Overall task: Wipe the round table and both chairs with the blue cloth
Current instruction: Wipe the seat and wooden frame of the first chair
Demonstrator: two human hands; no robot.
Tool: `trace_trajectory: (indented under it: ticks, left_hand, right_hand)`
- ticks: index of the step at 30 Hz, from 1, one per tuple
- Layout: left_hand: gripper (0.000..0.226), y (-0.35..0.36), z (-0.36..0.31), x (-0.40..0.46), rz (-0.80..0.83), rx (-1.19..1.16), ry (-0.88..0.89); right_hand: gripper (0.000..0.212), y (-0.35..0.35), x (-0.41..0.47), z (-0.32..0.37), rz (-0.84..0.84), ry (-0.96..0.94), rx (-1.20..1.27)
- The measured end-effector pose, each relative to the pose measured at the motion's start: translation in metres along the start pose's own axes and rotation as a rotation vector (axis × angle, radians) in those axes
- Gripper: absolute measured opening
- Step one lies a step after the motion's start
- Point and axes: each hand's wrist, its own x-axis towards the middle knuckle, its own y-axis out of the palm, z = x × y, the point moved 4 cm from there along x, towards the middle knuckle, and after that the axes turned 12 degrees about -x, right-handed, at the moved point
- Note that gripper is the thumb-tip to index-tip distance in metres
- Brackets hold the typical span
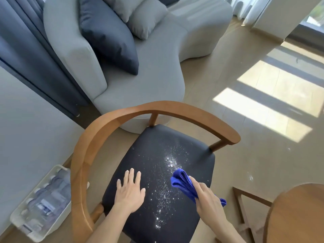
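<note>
With the left hand [130, 192] flat, fingers released, steadying the seat [140, 155], the right hand [207, 197] grasps the cloth [181, 181] at the seat's 4 o'clock and does best sweeping the specks [168, 163] from 12 toward 6 in overlapping strokes.

One chair [157, 172] stood there — one blue cloth [182, 183], two hands. Three cushions lay on one sofa [157, 81].

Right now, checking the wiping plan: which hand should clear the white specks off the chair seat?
Right hand: it grips the blue cloth beside the specks; the left hand lies flat, empty.
</note>
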Motion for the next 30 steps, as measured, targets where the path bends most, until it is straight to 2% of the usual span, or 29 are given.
trace_trajectory:
  ticks: [6,11,13,16,21,30]
  left_hand:
    - [0.064,0.020,0.019,0.064,-0.032,0.006,-0.005]
    - [0.064,0.039,0.036,0.101,-0.088,-0.023,-0.028]
    - [0.065,0.051,0.037,0.104,-0.067,-0.030,-0.019]
    - [0.070,0.063,0.038,0.106,-0.071,-0.009,-0.015]
    - [0.071,0.065,0.039,0.109,-0.087,-0.003,-0.008]
    - [0.070,0.064,0.039,0.109,-0.109,-0.063,-0.009]
  right_hand:
    - [0.075,0.019,0.088,-0.008,-0.180,-0.050,-0.070]
    - [0.082,0.013,0.164,-0.020,-0.430,-0.124,-0.159]
    - [0.080,0.017,0.189,-0.027,-0.429,-0.126,-0.192]
    - [0.072,0.034,0.213,-0.032,-0.331,-0.152,-0.277]
    - [0.080,0.044,0.234,-0.041,-0.295,-0.255,-0.279]
    - [0.067,0.079,0.210,-0.010,-0.431,-0.141,-0.086]
